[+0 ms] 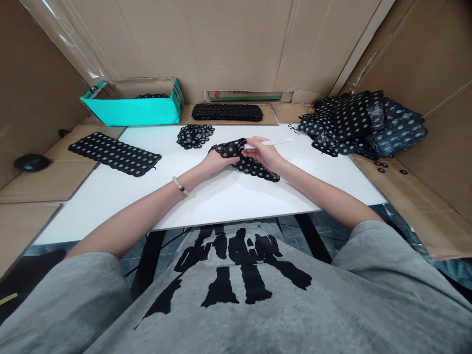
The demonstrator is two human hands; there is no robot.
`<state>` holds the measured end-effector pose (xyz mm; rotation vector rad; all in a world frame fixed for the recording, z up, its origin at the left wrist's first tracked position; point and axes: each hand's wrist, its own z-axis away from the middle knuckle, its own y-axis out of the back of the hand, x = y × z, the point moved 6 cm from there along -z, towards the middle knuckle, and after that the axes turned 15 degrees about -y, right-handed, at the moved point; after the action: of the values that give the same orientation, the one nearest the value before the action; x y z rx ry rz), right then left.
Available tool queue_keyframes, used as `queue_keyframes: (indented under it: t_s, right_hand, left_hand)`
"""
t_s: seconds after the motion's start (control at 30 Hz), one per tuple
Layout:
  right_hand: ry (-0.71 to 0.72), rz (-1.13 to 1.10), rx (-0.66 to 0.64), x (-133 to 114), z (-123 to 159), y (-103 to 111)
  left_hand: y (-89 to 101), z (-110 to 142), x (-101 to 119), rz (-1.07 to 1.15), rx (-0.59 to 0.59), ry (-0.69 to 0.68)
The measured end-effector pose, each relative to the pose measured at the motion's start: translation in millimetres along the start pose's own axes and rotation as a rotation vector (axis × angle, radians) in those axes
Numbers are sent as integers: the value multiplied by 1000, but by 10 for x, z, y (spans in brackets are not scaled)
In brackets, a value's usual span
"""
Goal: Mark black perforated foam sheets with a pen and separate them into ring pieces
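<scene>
Work on the dotted black piece [257,168] looks partway done: in the head view it lies partly folded on the white table [221,199], between both hands. The left hand [216,163] pinches its raised edge; the right hand [265,153] grips a slim white tool [279,142] against it, tip hidden. A similar flat strip [114,154] lies apart at left, perhaps finished. The ring cluster [194,136] just beyond the left hand may be left to use. Farther back are a turquoise box [132,112] and black bundle [226,112]; a dotted heap [357,120] crowds the right, and nothing visible blocks the hands.
</scene>
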<state>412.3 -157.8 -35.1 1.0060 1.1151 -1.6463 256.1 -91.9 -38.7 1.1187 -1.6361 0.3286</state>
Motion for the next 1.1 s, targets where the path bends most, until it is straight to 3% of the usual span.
queue_keyframes:
  t_s: [0.23, 0.5, 0.73, 0.93, 1.1]
  right_hand:
    - [-6, 187, 125, 26, -51, 102]
    - [60, 293, 167, 74, -91, 82]
    - [111, 461, 173, 124, -118, 88]
    - [403, 726, 267, 15, 25, -19]
    - [493, 802, 309, 56, 10, -73]
  left_hand:
    - [-17, 3, -230, 314, 125, 233]
    - [-14, 11, -232, 231, 97, 228]
    - [-53, 26, -198, 297, 65, 260]
    - [-24, 21, -292, 300, 30, 299]
    - [-5, -14, -355, 264, -15, 310]
